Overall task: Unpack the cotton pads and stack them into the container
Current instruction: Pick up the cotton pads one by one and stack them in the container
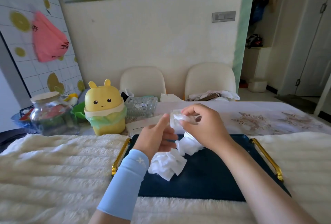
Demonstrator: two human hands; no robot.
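Observation:
Above a dark blue tray (pixel 206 179) with gold handles, my left hand (pixel 155 137) grips a clear plastic container (pixel 176 125) from the left side. My right hand (pixel 202 121) pinches white cotton pads (pixel 179 117) at the container's top opening. A loose heap of white cotton pads (pixel 170 162) lies on the tray just below both hands, spreading toward the right under my right wrist. Most of the container is hidden by my fingers.
A yellow bunny-shaped bin (pixel 104 109) with a green liner stands at the left, beside a glass jar (pixel 50 114) and a glass ashtray (pixel 140 107). A fluffy white cloth (pixel 59 166) covers the near table. Two cream chairs (pixel 143 82) stand behind.

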